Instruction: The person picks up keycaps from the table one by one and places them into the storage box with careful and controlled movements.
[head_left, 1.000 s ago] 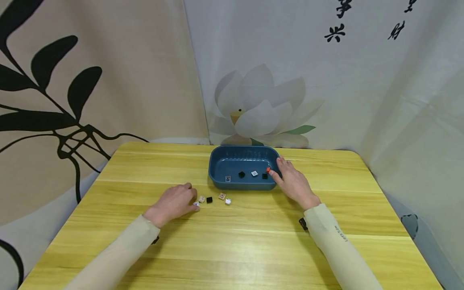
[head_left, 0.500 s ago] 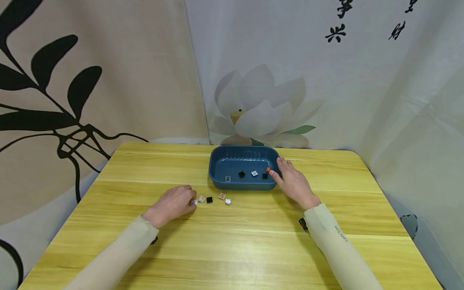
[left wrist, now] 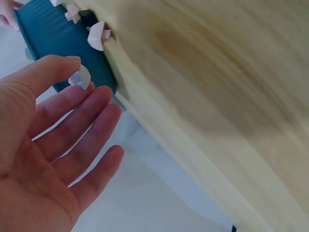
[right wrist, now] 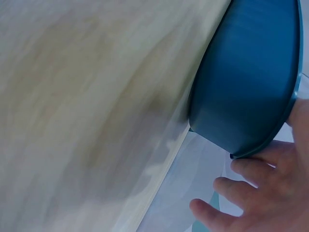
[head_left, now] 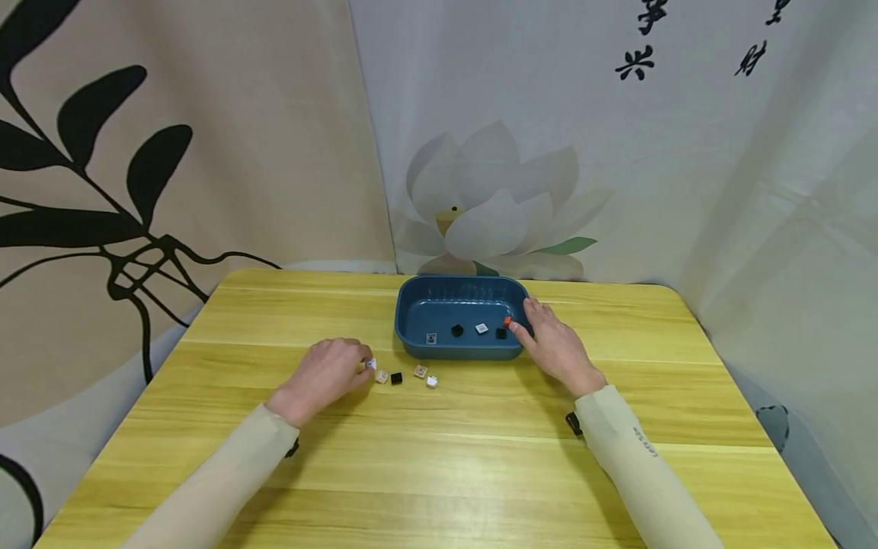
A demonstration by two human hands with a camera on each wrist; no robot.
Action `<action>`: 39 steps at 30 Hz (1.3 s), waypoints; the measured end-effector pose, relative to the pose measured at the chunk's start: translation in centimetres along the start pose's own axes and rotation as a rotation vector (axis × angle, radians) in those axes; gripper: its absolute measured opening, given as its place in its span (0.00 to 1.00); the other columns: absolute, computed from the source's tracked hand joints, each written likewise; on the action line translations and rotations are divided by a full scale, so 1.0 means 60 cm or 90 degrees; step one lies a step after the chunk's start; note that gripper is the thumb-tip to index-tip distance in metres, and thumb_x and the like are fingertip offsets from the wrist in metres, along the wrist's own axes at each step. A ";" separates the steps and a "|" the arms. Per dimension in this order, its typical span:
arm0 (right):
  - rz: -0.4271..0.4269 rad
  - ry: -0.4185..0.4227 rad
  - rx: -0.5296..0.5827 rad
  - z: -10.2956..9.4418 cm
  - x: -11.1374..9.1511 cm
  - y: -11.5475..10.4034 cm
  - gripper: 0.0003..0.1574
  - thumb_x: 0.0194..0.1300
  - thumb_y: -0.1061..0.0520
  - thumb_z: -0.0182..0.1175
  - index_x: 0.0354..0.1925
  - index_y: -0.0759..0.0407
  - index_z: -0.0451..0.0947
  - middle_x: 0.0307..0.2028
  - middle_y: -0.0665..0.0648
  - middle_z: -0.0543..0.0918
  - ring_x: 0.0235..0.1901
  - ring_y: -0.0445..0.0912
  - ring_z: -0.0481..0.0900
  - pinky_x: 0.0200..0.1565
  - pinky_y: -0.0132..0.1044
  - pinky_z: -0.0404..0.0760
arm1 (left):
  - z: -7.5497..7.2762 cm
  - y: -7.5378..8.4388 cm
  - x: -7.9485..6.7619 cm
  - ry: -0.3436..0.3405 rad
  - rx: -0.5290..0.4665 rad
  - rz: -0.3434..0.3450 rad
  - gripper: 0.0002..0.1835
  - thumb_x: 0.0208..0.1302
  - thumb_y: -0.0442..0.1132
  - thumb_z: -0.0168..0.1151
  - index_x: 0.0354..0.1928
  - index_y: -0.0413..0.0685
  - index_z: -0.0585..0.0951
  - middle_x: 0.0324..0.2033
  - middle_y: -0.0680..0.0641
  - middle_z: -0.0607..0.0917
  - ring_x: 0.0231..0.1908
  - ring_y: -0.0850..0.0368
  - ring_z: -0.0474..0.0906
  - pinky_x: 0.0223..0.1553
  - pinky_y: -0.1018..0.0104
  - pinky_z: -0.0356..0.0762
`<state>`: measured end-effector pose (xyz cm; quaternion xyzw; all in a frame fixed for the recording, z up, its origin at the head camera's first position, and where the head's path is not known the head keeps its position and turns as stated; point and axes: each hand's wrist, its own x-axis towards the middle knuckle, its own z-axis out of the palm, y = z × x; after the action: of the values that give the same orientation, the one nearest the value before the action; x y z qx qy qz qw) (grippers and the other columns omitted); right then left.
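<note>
My left hand [head_left: 321,379] pinches a small white keycap [left wrist: 80,77] between thumb and index finger. In the left wrist view its other fingers are spread and hold nothing. Just right of this hand lie a pale keycap [head_left: 381,377] and a black keycap [head_left: 395,378], then a beige keycap [head_left: 421,371] and another white keycap [head_left: 431,382]. My right hand [head_left: 554,347] grips the right end of the blue tray [head_left: 459,354], thumb over the rim and fingers along the outside. In the right wrist view the thumb is mostly hidden.
Inside the tray, several keycaps lie apart, including a white keycap [head_left: 482,329], a black keycap [head_left: 457,330] and a red keycap [head_left: 507,322] near the right thumb. The wooden table [head_left: 439,473] ends just behind the tray, where a printed curtain [head_left: 309,152] hangs.
My left hand has taken the white keycap between its fingertips and moved it slightly away from me, toward the tray side. The right hand and the tray have not moved.
</note>
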<state>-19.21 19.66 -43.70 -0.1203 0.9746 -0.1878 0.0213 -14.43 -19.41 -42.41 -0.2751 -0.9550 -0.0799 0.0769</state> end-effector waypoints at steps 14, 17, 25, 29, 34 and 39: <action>0.004 -0.009 -0.001 -0.001 0.001 0.004 0.47 0.82 0.38 0.46 0.81 0.68 0.49 0.81 0.66 0.49 0.78 0.64 0.51 0.71 0.66 0.59 | -0.033 0.037 0.037 0.075 0.040 0.033 0.12 0.67 0.44 0.73 0.44 0.43 0.90 0.40 0.46 0.91 0.38 0.50 0.88 0.44 0.50 0.85; 0.005 -0.008 -0.002 -0.001 0.001 0.003 0.47 0.82 0.37 0.46 0.80 0.68 0.49 0.81 0.67 0.50 0.78 0.65 0.51 0.71 0.66 0.59 | -0.038 0.049 0.049 0.087 0.036 0.046 0.11 0.67 0.43 0.72 0.44 0.43 0.90 0.39 0.47 0.90 0.36 0.51 0.87 0.41 0.53 0.86; 0.004 -0.004 -0.002 -0.001 0.001 0.001 0.47 0.82 0.38 0.46 0.80 0.68 0.50 0.81 0.67 0.50 0.78 0.65 0.51 0.72 0.65 0.59 | -0.041 0.077 0.089 0.096 0.032 0.062 0.11 0.65 0.43 0.74 0.45 0.44 0.90 0.38 0.49 0.90 0.35 0.55 0.86 0.36 0.62 0.85; 0.003 -0.005 -0.003 -0.002 -0.002 -0.001 0.46 0.83 0.38 0.46 0.80 0.68 0.50 0.81 0.66 0.50 0.78 0.65 0.51 0.72 0.65 0.59 | -0.038 0.088 0.112 0.090 0.046 0.064 0.11 0.65 0.44 0.75 0.44 0.45 0.90 0.37 0.49 0.89 0.33 0.56 0.86 0.34 0.64 0.84; 0.000 -0.001 -0.005 0.000 -0.001 -0.001 0.46 0.83 0.39 0.46 0.80 0.68 0.50 0.81 0.67 0.50 0.78 0.65 0.51 0.72 0.65 0.58 | -0.030 0.097 0.143 0.067 0.059 0.057 0.11 0.68 0.46 0.72 0.44 0.47 0.91 0.37 0.49 0.89 0.32 0.56 0.85 0.34 0.65 0.83; 0.002 -0.001 -0.007 -0.001 -0.002 -0.002 0.47 0.83 0.38 0.45 0.80 0.68 0.50 0.81 0.66 0.50 0.78 0.65 0.51 0.72 0.65 0.58 | -0.019 0.099 0.173 0.044 0.059 0.039 0.12 0.70 0.47 0.70 0.45 0.47 0.91 0.38 0.49 0.89 0.34 0.55 0.85 0.36 0.62 0.85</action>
<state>-19.08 19.61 -43.59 -0.1188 0.9758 -0.1824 0.0216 -19.80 -9.37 -38.64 -0.2975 -0.9455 -0.0426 0.1251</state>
